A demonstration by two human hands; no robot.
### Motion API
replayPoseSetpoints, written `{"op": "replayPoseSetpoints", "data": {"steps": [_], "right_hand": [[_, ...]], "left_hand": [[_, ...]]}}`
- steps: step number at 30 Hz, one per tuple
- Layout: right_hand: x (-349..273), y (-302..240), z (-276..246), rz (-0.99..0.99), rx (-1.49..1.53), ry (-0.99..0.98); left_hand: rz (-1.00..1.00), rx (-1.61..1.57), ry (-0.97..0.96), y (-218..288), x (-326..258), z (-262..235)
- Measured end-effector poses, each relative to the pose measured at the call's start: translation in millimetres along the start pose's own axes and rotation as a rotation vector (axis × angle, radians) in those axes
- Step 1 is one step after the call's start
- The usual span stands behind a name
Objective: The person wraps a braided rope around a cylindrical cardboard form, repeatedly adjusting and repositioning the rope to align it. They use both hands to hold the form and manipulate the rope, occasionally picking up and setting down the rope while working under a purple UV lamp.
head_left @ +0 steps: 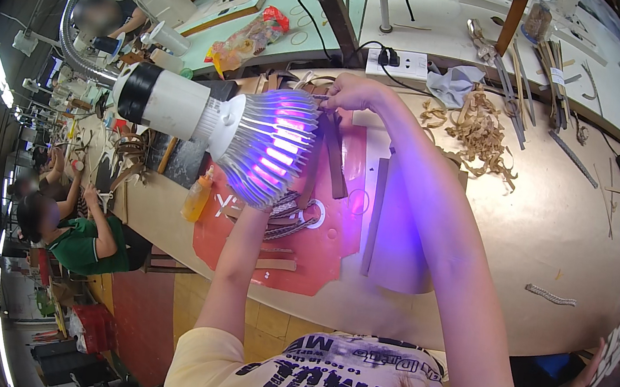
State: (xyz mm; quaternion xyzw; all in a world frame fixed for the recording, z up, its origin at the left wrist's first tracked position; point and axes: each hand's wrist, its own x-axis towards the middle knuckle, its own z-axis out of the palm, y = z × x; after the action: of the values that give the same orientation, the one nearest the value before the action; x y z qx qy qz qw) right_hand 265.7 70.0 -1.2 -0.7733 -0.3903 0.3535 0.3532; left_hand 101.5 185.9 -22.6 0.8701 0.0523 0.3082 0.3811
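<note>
A lit lamp with a finned metal head [265,145] hides much of the work in front of me. Reaching past its upper right side, my right hand [356,95] has its fingers closed at the top of a dark brown strap [335,158], which hangs down over the red mat [324,262]. My left forearm runs up behind the lamp, so the left hand and its fingers are hidden. Close to that wrist, braided cords [291,230] lie looped on the mat. Short brown strips [275,264] lie below them.
An orange squeeze bottle [197,198] stands left of the mat. Right of it lie a brown panel [406,237], tan scraps [485,138] and a short braided piece [550,295]. A power strip [397,63] sits at the back. Other people work at left and lower right.
</note>
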Motion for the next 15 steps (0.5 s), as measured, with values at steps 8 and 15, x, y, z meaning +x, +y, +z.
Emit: {"op": "replayPoseSetpoints", "data": {"steps": [8,15], "right_hand": [[16.3,11.8,9.4,-0.095,-0.169,0.024],[20.2,2.5,31.4,0.144,-0.316,0.336]], "left_hand": [[0.220,0.265,0.031,-2.8,-0.2,-2.1],[0.328,0.245,-0.101,67.2,-65.8,-44.0]]}}
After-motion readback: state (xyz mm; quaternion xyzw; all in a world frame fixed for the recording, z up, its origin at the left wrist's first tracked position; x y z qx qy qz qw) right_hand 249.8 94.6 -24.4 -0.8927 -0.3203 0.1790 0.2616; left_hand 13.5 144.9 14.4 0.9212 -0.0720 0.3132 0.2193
